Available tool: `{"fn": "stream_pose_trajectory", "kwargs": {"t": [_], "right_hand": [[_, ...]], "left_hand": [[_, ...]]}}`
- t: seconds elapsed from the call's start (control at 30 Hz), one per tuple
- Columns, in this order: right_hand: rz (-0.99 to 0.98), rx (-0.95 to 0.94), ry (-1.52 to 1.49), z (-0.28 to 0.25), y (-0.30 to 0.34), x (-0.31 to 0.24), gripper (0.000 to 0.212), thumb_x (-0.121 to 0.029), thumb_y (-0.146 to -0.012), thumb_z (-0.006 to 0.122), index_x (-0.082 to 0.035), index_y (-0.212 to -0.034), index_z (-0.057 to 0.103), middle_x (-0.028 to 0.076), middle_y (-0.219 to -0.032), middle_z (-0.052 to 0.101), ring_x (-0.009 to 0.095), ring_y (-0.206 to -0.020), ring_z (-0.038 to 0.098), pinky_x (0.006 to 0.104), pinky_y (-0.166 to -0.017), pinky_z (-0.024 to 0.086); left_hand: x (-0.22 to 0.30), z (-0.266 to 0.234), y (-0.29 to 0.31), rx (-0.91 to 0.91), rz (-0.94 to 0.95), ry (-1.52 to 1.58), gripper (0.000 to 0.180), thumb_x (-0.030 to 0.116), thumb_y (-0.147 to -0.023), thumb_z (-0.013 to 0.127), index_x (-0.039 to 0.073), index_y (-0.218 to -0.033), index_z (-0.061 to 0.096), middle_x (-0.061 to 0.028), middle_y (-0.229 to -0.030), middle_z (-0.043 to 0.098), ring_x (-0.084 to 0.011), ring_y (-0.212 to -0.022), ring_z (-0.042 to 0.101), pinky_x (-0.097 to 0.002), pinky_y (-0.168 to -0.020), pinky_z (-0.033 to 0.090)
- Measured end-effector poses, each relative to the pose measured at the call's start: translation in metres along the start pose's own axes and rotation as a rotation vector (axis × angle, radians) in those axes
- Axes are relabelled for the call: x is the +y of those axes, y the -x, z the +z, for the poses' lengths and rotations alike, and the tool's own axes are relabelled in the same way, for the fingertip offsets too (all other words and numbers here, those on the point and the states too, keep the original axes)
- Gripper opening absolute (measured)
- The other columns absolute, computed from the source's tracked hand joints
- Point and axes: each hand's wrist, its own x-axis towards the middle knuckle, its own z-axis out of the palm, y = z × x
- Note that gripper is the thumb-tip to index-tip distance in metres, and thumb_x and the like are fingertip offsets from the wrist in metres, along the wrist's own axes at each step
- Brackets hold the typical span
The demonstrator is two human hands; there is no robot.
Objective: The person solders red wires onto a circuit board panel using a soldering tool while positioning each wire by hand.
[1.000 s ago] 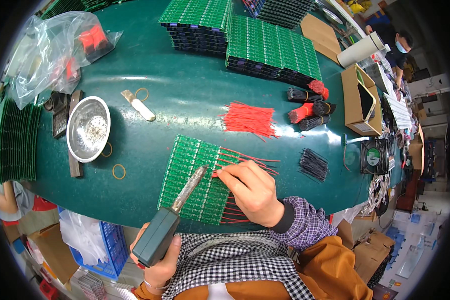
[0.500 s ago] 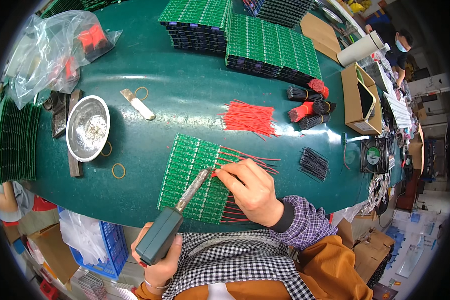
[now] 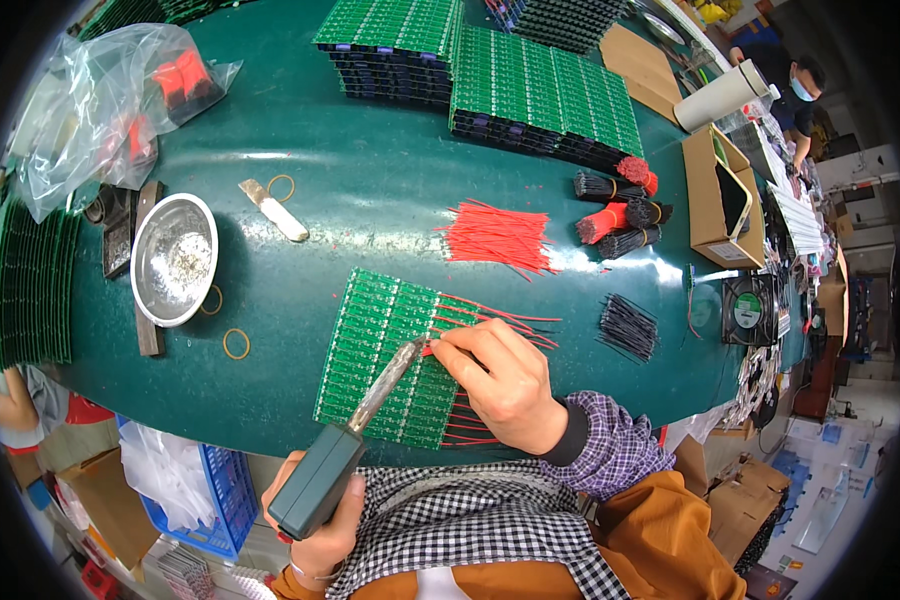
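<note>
My left hand (image 3: 322,530) is wrapped around the dark green handle of a soldering iron (image 3: 318,482). Its metal tip points up and right, down at a green circuit board panel (image 3: 375,350) on the table. My right hand (image 3: 505,385) pinches the end of a red wire beside the tip; fingers mostly hide that wire. Along the panel's right edge, several red wires (image 3: 500,312) stick out to the right, above and below my right hand. Beyond the panel lies a loose pile of red wires (image 3: 498,236).
Stacked circuit board panels (image 3: 545,90) stand at the back, more (image 3: 32,285) at the far left. A metal bowl (image 3: 140,262), a clear plastic bag (image 3: 80,120), bundled wires (image 3: 602,222), black wires (image 3: 628,328), a carton (image 3: 718,215) and a small fan (image 3: 748,310) surround the work. A co-worker (image 3: 795,95) sits far right.
The soldering iron's handle has shifted slightly, its tip staying by the same spot near my right fingertips. My right hand has hardly moved.
</note>
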Motion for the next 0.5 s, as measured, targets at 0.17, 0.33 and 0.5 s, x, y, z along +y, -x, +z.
{"fn": "stream_pose_trajectory", "kwargs": {"t": [0.17, 0.33, 0.5], "right_hand": [[0.0, 0.005, 0.005, 0.0003, 0.0008, -0.0004, 0.03, -0.002, -0.07, 0.072, 0.004, -0.099, 0.074, 0.011, -0.096, 0.069, 0.025, -0.082, 0.067, 0.0336, -0.068, 0.057], [0.007, 0.015, 0.005, 0.0018, 0.0007, -0.0008, 0.029, -0.002, -0.071, 0.072, 0.004, -0.099, 0.074, 0.011, -0.096, 0.069, 0.025, -0.082, 0.067, 0.0343, -0.069, 0.057], [-0.003, 0.041, 0.014, -0.0025, 0.0001, -0.0042, 0.028, -0.002, -0.072, 0.073, 0.003, -0.1, 0.074, 0.01, -0.094, 0.069, 0.025, -0.081, 0.067, 0.035, -0.068, 0.055]], "left_hand": [[-0.0052, -0.0034, 0.0043, -0.004, -0.038, 0.001, 0.026, 0.007, -0.074, 0.081, -0.003, -0.097, 0.072, -0.0145, -0.086, 0.068, -0.0267, -0.069, 0.066, -0.0357, -0.061, 0.051], [-0.0017, -0.0018, 0.0045, 0.017, -0.067, 0.033, 0.028, 0.006, -0.074, 0.081, -0.004, -0.098, 0.072, -0.0143, -0.088, 0.068, -0.0255, -0.07, 0.066, -0.0351, -0.062, 0.051], [-0.0011, -0.0028, 0.0084, 0.052, -0.116, 0.061, 0.032, 0.006, -0.074, 0.082, -0.005, -0.102, 0.073, -0.015, -0.092, 0.07, -0.0255, -0.074, 0.068, -0.0347, -0.066, 0.054]]}}
